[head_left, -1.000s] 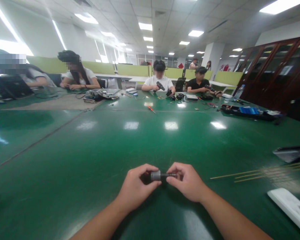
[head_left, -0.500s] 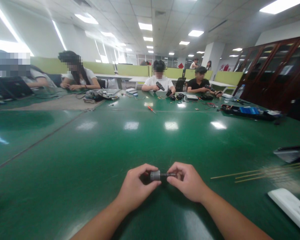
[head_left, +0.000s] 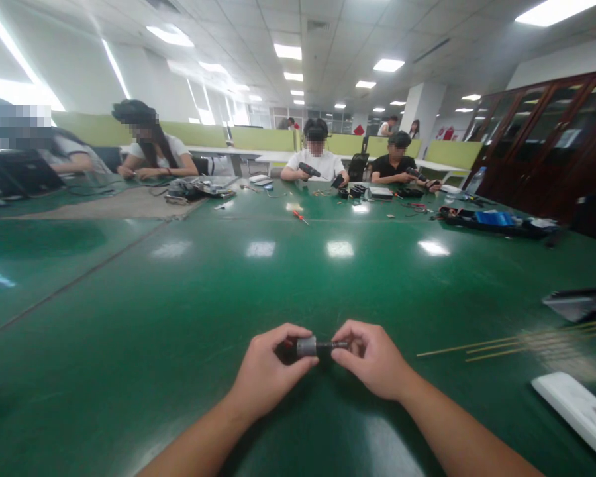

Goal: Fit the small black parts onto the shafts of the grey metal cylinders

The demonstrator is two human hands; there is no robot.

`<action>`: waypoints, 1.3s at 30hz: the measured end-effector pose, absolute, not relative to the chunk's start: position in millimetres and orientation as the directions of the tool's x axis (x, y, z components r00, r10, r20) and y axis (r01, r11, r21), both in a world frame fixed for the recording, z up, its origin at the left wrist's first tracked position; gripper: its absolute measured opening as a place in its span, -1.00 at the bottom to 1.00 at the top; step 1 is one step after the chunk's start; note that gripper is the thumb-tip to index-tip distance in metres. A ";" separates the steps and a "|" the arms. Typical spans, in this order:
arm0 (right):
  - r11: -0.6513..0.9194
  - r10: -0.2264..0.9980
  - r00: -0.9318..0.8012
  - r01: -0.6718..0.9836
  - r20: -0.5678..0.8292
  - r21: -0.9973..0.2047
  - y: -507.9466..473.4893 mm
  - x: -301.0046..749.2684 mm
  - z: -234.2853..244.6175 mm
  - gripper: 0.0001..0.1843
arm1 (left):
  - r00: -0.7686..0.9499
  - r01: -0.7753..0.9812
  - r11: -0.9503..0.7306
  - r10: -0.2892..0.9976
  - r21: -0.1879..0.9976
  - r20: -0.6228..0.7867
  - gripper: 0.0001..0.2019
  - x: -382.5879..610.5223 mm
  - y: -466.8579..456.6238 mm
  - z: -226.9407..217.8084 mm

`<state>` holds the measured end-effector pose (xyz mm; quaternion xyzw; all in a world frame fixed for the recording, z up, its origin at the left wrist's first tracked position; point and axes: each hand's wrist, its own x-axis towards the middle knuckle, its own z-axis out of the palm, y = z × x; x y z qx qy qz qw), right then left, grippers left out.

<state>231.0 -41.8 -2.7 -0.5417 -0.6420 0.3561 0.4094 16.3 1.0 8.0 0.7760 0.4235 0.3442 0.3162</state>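
Note:
Between my fingertips lies a small grey metal cylinder [head_left: 306, 346], much like a small motor, held sideways just above the green table. A dark, narrow ridged shaft [head_left: 324, 347] extends from its right end. My left hand [head_left: 265, 371] is closed around the cylinder, thumb below and fingers above. Something reddish shows at its left end, mostly hidden by the fingers. My right hand [head_left: 372, 358] pinches the right end of the shaft with thumb and index finger.
Thin wooden sticks [head_left: 516, 343] and a white bar-shaped object [head_left: 573, 411] lie to my right. An orange screwdriver [head_left: 300, 217] rests farther ahead. Across the green table [head_left: 203, 285], several people work among tools and dismantled parts. A black tray-like housing [head_left: 501, 225] stands at the far right.
Both my hands keep their hold on the cylinder and shaft, almost still. Across the table, the person in white has raised a power drill towards a dark part in the other hand.

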 end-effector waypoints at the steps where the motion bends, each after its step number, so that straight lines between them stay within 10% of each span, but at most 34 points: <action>1: 0.160 0.987 -0.075 0.407 0.142 -0.899 -41.8 231.2 -2.3 -0.91 | 0.403 0.438 -0.443 0.875 0.782 0.270 -0.80 16.6 0.9 8.7; 39: 0.189 0.982 -0.055 0.382 0.182 -0.905 -37.6 240.1 -2.1 -0.92 | 0.368 0.418 -0.399 0.896 0.816 0.250 -0.75 14.9 4.9 6.8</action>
